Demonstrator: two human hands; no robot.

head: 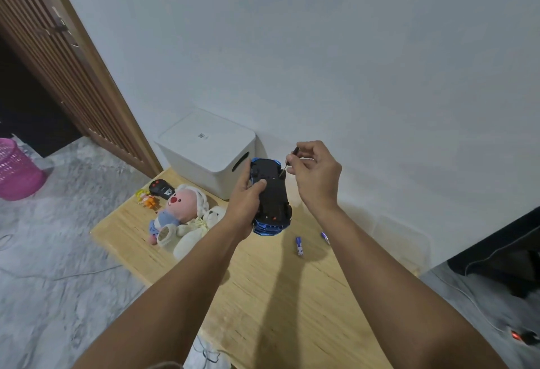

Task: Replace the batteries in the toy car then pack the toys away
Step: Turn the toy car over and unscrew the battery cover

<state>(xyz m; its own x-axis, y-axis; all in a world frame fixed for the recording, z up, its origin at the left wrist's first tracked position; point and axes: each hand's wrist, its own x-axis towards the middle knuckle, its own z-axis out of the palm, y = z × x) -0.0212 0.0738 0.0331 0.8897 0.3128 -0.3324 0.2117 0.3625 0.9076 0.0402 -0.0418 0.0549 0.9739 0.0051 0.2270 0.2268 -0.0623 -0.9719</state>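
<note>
Toy car (271, 196) belly-up above the desk (263, 295), left hand (248, 193) clamping it, right hand (314, 168) pinching screwdriver (287, 164): seat tip squarely (batteries (299, 246) wait below), turn gently.

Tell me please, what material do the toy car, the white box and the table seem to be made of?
Toy car: probably plastic, with a matte black underside and a shiny, metallic-looking blue body edge.
White box: likely plastic, with a smooth matte surface, rounded corners and a moulded handle slot.
Table: looks like light wood or a laminate, with fine straight grain lines.
</note>
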